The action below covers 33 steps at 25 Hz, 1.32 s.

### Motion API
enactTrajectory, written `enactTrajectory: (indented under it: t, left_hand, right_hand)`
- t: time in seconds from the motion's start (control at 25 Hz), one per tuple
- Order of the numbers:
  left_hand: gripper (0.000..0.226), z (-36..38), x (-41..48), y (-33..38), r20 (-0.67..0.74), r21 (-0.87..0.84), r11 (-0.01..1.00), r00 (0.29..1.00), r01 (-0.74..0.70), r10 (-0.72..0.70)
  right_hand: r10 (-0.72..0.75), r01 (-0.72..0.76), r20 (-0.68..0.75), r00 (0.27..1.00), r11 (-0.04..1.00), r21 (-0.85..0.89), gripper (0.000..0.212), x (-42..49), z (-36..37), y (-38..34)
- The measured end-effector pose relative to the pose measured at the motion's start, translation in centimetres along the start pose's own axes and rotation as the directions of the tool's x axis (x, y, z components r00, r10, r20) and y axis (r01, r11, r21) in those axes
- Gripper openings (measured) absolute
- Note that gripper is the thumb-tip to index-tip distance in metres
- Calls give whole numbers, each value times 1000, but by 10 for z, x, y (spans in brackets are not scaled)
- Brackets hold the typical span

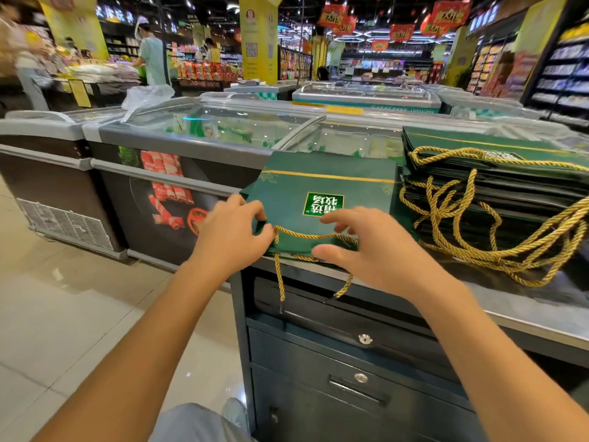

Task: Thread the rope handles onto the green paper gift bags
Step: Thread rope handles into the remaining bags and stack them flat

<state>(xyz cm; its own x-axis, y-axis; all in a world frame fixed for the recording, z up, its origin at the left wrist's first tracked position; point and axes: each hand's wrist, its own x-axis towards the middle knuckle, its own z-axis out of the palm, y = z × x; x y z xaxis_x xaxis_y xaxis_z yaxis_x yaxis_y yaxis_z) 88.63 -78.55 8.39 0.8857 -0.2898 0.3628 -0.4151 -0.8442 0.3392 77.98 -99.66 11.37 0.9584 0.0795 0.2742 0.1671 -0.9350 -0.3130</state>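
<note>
A flat green paper gift bag (318, 189) lies on the metal counter (526, 311), its top edge toward me. A gold rope handle (306, 235) runs across that edge, and both its ends hang down over the counter's front. My left hand (229, 237) pinches the bag's near left corner where the rope enters. Over the right part of the rope hovers my right hand (366, 250), fingers spread and lightly curled; whether it holds the rope is hidden.
A stack of green bags (478, 173) with several gold ropes (510, 247) draped over it sits on the counter to the right. Glass-topped freezers (207, 129) stand beyond. Locked drawers (360, 342) are below the counter. People stand far left.
</note>
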Motion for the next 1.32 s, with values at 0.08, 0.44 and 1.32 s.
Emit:
enactTrajectory:
  t: [0.08, 0.44, 1.32]
  left_hand:
    - [13, -1, 10, 3, 31, -49, 997, 998, -58, 60]
    - [49, 15, 23, -3, 188, 44, 975, 961, -216, 205]
    - [49, 19, 24, -8, 173, -36, 976, 960, -216, 219]
  right_hand:
    - [-47, 44, 65, 997, 997, 58, 25, 16, 4, -11]
    - [-23, -4, 178, 984, 988, 154, 11, 51, -40, -20]
    - [-30, 50, -122, 992, 986, 161, 21, 60, -120, -49]
